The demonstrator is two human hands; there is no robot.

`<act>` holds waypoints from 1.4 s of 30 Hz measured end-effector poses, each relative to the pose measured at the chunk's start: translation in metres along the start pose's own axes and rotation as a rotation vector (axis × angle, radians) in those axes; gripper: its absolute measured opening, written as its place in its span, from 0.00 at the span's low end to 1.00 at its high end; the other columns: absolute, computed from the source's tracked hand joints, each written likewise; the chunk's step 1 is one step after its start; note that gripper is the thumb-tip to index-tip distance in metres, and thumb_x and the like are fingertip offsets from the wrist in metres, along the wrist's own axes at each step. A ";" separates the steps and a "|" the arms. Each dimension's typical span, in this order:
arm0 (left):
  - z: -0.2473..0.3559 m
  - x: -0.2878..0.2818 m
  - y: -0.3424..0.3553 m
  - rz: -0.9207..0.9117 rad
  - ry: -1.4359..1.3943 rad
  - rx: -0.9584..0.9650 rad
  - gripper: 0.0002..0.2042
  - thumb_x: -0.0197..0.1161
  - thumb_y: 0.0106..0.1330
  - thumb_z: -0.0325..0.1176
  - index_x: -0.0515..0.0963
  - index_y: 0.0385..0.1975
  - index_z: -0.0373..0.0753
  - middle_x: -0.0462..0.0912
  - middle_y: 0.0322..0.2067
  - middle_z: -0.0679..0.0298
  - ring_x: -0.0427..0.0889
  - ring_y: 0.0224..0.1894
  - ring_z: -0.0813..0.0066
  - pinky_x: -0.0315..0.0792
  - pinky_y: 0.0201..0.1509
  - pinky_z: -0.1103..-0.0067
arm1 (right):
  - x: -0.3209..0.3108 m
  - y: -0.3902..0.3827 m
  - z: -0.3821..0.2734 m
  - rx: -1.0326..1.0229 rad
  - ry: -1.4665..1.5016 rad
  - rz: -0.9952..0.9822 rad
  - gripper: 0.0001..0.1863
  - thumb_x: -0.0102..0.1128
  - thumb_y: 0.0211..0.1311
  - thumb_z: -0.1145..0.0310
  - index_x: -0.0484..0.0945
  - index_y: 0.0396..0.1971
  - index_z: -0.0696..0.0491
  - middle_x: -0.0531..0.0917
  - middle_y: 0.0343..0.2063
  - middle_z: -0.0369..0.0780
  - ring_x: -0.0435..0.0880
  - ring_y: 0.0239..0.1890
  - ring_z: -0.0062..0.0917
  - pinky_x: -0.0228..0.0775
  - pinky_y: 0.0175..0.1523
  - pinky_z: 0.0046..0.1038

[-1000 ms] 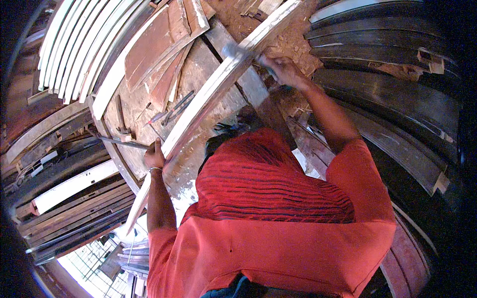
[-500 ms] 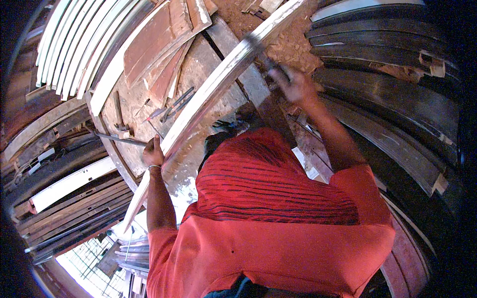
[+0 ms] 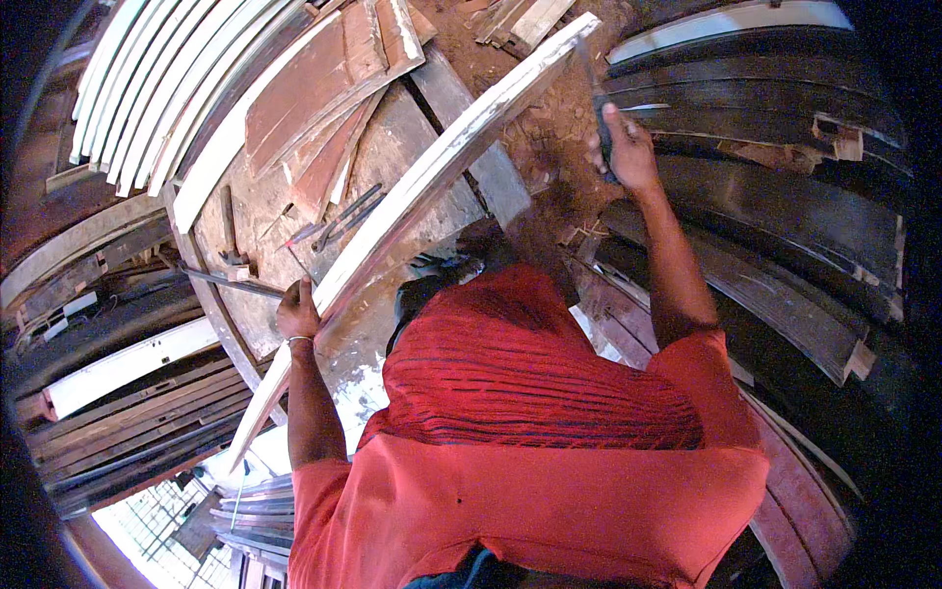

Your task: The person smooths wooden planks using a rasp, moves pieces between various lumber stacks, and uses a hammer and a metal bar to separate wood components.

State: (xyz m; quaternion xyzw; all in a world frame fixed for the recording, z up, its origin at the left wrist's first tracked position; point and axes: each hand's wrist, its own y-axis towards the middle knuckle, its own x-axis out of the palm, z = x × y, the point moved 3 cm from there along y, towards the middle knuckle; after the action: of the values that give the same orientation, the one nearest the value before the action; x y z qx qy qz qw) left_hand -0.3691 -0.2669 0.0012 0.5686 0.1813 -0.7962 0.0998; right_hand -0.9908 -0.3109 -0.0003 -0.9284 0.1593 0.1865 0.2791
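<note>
A long curved white-edged board point(image 3: 432, 173) crosses a worn wooden bench point(image 3: 451, 88) diagonally. My left hand point(image 3: 302, 306) is closed on this board at its lower left part. My right hand point(image 3: 624, 147) grips a dark-handled tool point(image 3: 606, 133) with a thin blade, raised at the board's upper right end, its tip close to the edge. Pliers and other hand tools point(image 3: 343, 221) lie on the bench left of the board, along with a wooden-handled hammer-like tool point(image 3: 230, 236) and a metal bar point(image 3: 235, 279).
Stacked white curved strips point(image 3: 177, 88) and brown panels point(image 3: 304, 88) lie at upper left. Dark curved boards are stacked along the right point(image 3: 765, 216) and at lower left point(image 3: 147, 412). Offcuts point(image 3: 520, 20) lie on the shaving-covered ground beyond.
My right hand has moved right, and the tool has swung from across the board's middle to beside its upper end. The board has shifted slightly down and left, still in my left hand.
</note>
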 end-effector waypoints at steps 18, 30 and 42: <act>0.004 -0.004 -0.002 -0.021 0.032 -0.072 0.27 0.55 0.66 0.62 0.85 0.45 0.45 0.86 0.41 0.54 0.85 0.45 0.53 0.75 0.51 0.65 | 0.077 0.025 0.010 -0.104 0.370 -0.286 0.31 0.53 0.64 0.34 0.75 0.20 0.49 0.74 0.12 0.31 0.72 0.12 0.19 0.62 0.18 0.26; -0.014 0.008 0.003 -0.014 -0.065 -0.031 0.26 0.57 0.66 0.58 0.85 0.42 0.38 0.87 0.38 0.51 0.85 0.45 0.53 0.75 0.50 0.67 | 0.074 0.038 -0.006 -0.115 0.174 -0.294 0.31 0.58 0.58 0.32 0.75 0.17 0.48 0.76 0.15 0.32 0.72 0.15 0.18 0.63 0.21 0.26; -0.020 0.011 0.009 -0.045 -0.025 -0.039 0.27 0.57 0.65 0.60 0.85 0.45 0.41 0.86 0.41 0.53 0.85 0.47 0.56 0.75 0.54 0.68 | 0.080 0.050 0.011 -0.082 0.097 -0.297 0.28 0.57 0.62 0.37 0.79 0.23 0.49 0.77 0.16 0.31 0.74 0.17 0.18 0.65 0.22 0.26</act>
State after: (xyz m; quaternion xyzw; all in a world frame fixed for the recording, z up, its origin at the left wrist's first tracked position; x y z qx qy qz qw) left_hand -0.3518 -0.2669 -0.0164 0.5523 0.2082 -0.8016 0.0952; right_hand -0.9431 -0.3596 -0.0660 -0.9603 0.0258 0.1045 0.2573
